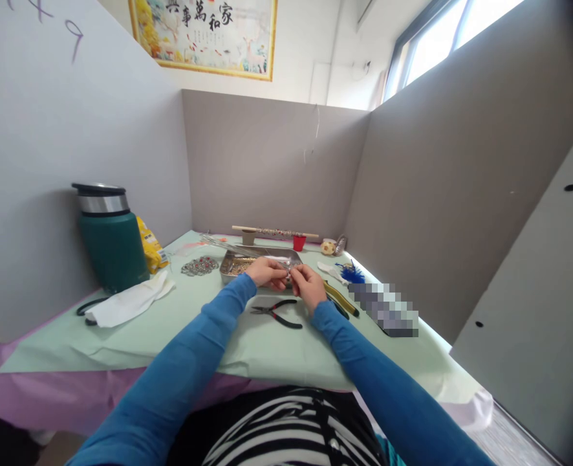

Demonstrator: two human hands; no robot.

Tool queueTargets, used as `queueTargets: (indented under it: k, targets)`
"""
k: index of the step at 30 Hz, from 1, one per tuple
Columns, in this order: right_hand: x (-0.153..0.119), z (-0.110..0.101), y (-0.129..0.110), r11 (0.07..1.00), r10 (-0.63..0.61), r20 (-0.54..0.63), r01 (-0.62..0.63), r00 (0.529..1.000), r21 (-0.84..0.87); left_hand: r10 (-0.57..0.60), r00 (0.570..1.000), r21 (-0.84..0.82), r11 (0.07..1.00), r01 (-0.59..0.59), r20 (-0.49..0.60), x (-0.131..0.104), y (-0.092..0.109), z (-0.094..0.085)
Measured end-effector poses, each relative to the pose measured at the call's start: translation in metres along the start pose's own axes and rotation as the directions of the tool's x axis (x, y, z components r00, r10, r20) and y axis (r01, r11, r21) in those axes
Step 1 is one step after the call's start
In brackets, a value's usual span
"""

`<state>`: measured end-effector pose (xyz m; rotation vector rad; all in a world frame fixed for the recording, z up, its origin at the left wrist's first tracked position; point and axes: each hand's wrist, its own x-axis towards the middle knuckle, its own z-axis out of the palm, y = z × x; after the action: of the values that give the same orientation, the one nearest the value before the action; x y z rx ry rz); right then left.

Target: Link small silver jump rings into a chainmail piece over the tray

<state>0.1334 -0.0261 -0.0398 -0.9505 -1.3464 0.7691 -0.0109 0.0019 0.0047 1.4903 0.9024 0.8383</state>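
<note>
Partition panels (277, 162) in grey close in a table spread with pale green cloth (242, 349), and mauve cloth (97, 395) shows below its near edge. Above the rear panel hangs a yellow-bordered calligraphy picture (204, 39). Two blue sleeves (199, 349) reach forward across the near side of the table. At the left stands a dark green flask (109, 246) with a steel collar and black lid; a yellow packet (151, 246) sits just beside it, and a crumpled white cloth (126, 301) lies in front.

Between the sleeves and the rear panel is a shallow metal tray (228, 278) holding golden bits. The left hand (268, 272) and right hand (307, 287) meet at its near right side, both with fingers drawn in to a pinch. Black-handled pliers (270, 311) lie spread on the green cloth below them, while yellow-handled pliers (343, 299) rest just beyond the right wrist. A blue tassel (352, 273) lies farther right. Red-beaded metal chainwork (199, 265) is heaped left of the tray; a red cup (299, 243) stands behind it.

Smallest is the silvery piece (288, 273) gripped between both sets of fingertips, probably beaded wire, though the fingers hide much of it.
</note>
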Motion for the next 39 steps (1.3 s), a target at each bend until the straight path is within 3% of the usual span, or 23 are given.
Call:
queueTargets:
  k: [2, 4, 5, 7, 9, 12, 14, 16, 20, 23, 26, 31, 34, 37, 39]
  targets:
    - [-0.002, 0.0, -0.001, 0.998, -0.008, 0.026, 0.009, 1.0, -0.064, 0.044, 0.992, -0.033, 0.998, -0.048, -0.118, 0.001, 0.002, -0.005]
    - [-0.007, 0.0, -0.004, 0.973, -0.09, 0.125, 0.114, 0.988, -0.202, 0.068, 0.973, -0.078, 0.993, -0.087, -0.221, 0.001, 0.005, -0.01]
    - [-0.01, 0.0, -0.006, 0.935, -0.155, 0.216, 0.213, 0.964, -0.284, 0.063, 0.967, -0.104, 0.99, -0.092, -0.248, 0.001, 0.006, -0.013]
    - [-0.016, 0.0, -0.009, 0.807, -0.234, 0.455, 0.432, 0.859, -0.401, 0.057, 0.961, -0.147, 0.984, -0.1, -0.27, 0.001, 0.007, -0.018]
    - [-0.021, 0.0, -0.01, 0.681, -0.211, 0.62, 0.569, 0.755, -0.461, 0.054, 0.959, -0.17, 0.98, -0.104, -0.277, 0.0, 0.008, -0.02]
    - [-0.023, -0.001, -0.009, 0.593, -0.158, 0.681, 0.62, 0.715, -0.514, 0.052, 0.954, -0.179, 0.978, -0.108, -0.294, 0.0, 0.008, -0.02]
    - [-0.02, -0.002, -0.007, 0.594, -0.141, 0.67, 0.604, 0.729, -0.532, 0.058, 0.955, -0.183, 0.976, -0.115, -0.292, 0.0, 0.007, -0.019]
    - [-0.017, -0.004, -0.004, 0.578, -0.133, 0.605, 0.557, 0.785, -0.596, 0.061, 0.957, -0.186, 0.976, -0.117, -0.282, 0.001, 0.007, -0.017]
    - [-0.011, -0.006, -0.001, 0.386, -0.06, 0.391, 0.383, 0.919, -0.84, 0.032, 0.962, -0.182, 0.98, -0.083, -0.271, 0.002, 0.006, -0.016]
    - [-0.009, -0.005, -0.001, 0.247, 0.082, 0.346, 0.317, 0.935, -0.916, 0.02, 0.967, -0.174, 0.983, -0.067, -0.255, 0.003, 0.005, -0.015]
    - [-0.008, -0.003, -0.002, 0.205, 0.118, 0.336, 0.308, 0.935, -0.929, 0.02, 0.972, -0.16, 0.985, -0.058, -0.233, 0.002, 0.004, -0.015]
    - [-0.006, -0.007, -0.003, 0.225, 0.089, 0.41, 0.383, 0.908, -0.896, -0.014, 0.985, -0.201, 0.979, -0.021, -0.171, 0.002, 0.004, -0.013]
    - [-0.005, -0.014, -0.002, 0.28, -0.009, 0.416, 0.402, 0.909, -0.872, -0.014, 0.983, -0.23, 0.973, -0.029, -0.182, 0.0, 0.007, -0.015]
    - [-0.004, -0.021, -0.003, 0.373, -0.17, 0.298, 0.341, 0.939, -0.863, 0.007, 0.973, -0.223, 0.973, -0.06, -0.231, -0.003, 0.011, -0.019]
    - [-0.002, -0.024, -0.005, 0.478, -0.27, 0.152, 0.27, 0.951, -0.836, 0.025, 0.97, -0.203, 0.976, -0.076, -0.241, -0.004, 0.013, -0.024]
